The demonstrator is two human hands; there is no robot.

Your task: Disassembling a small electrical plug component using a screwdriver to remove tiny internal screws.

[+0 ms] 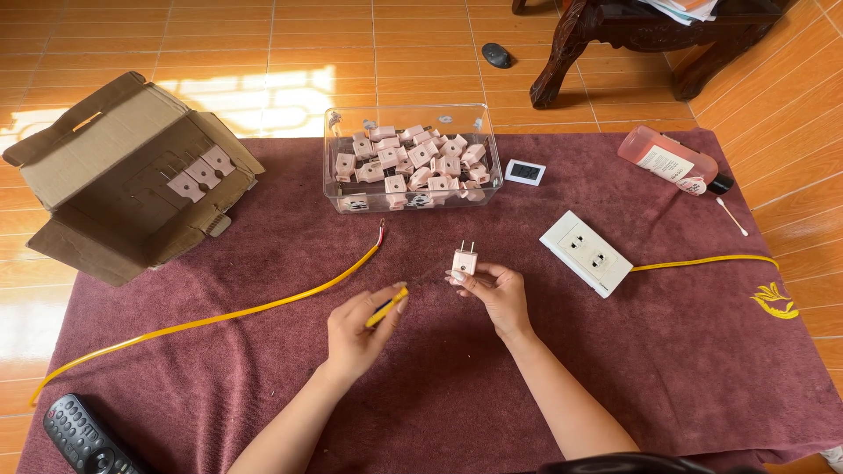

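Observation:
My right hand (pixel 500 294) holds a small pink plug (pixel 464 261) upright by its base, its two metal prongs pointing up. My left hand (pixel 358 329) grips a short yellow-handled tool (pixel 387 307), likely a small screwdriver, its tip aimed toward the plug. Both hands hover over the maroon cloth (pixel 685 369), a short gap between them. A yellow cable (pixel 263 307) with bared red end lies just left of the hands.
A clear plastic tub (pixel 413 158) holds several pink plugs. An open cardboard box (pixel 132 175) with more plugs lies at left. A white double socket (pixel 586 253) with yellow cord, a small white device (pixel 525 172), a pink bottle (pixel 672 160), a cotton swab (pixel 731 216) and a remote (pixel 83 436) surround them.

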